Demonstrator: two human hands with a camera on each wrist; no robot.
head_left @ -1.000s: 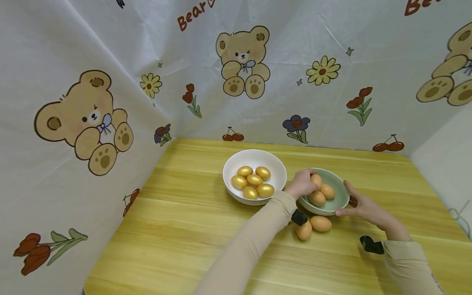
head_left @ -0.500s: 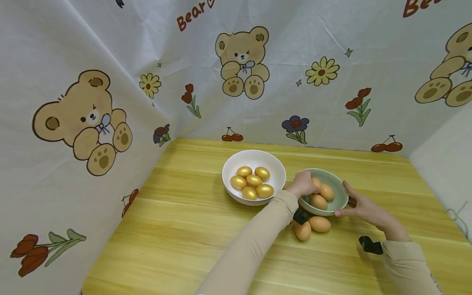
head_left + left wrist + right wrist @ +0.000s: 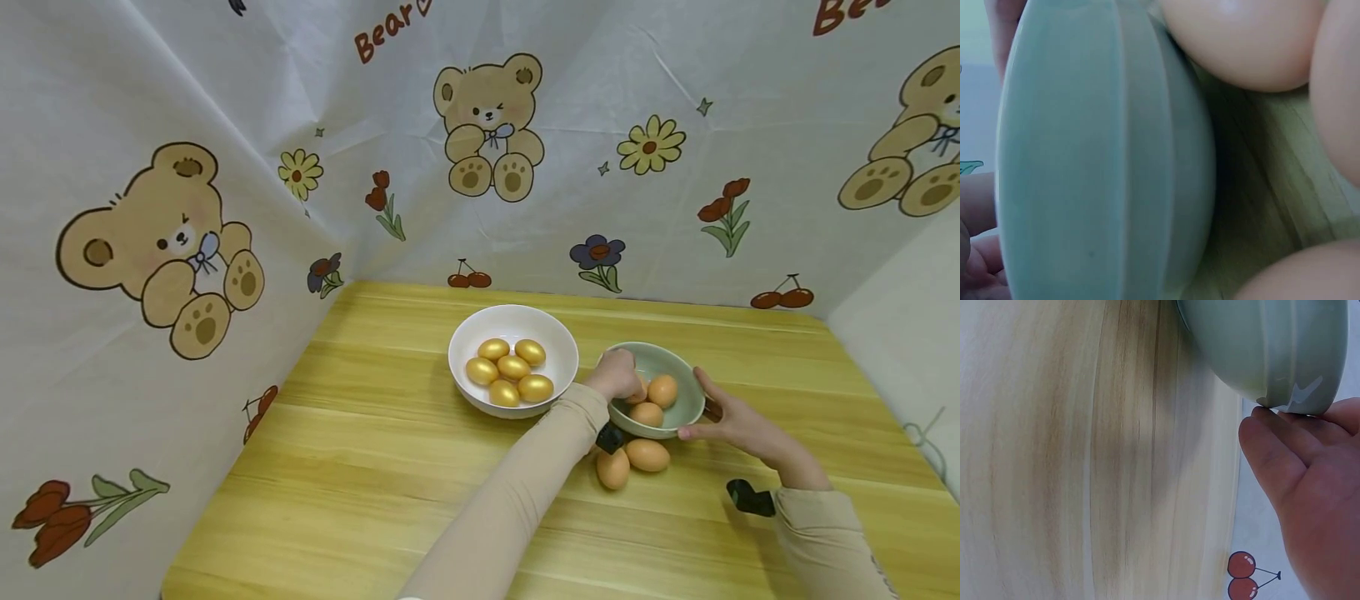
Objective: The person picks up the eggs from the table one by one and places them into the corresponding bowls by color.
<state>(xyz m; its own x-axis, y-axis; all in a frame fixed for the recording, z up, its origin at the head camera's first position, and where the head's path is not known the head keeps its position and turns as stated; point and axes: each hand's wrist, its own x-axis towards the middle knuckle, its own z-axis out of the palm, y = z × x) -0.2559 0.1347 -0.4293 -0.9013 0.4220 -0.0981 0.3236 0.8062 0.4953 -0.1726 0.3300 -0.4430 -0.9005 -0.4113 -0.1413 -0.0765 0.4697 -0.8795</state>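
Note:
In the head view my left hand point(image 3: 617, 376) reaches over the near-left rim into a pale green bowl point(image 3: 686, 412). Its fingers curl down on a brown egg point(image 3: 640, 390), mostly hidden by the hand. Two more brown eggs, one at the right point(image 3: 663, 391) and one at the front point(image 3: 647, 414), lie in the bowl. My right hand point(image 3: 731, 421) grips the bowl's right side, thumb in front and fingers farther back. The right wrist view shows fingertips point(image 3: 1263, 415) against the bowl's outer wall point(image 3: 1266, 350). The left wrist view shows its ribbed outside point(image 3: 1104, 150).
A white bowl point(image 3: 468, 333) with several golden eggs point(image 3: 513, 367) stands left of the green one. Brown eggs lie on the wooden table point(image 3: 360, 467) just in front, including one at the right point(image 3: 647, 455) and one at the left point(image 3: 613, 468). A bear-patterned cloth point(image 3: 555, 225) hangs behind.
My left hand has lowered a brown egg deeper into the green bowl, and the eggs there have shifted. My right hand stays on the rim. The head view has swung slightly right.

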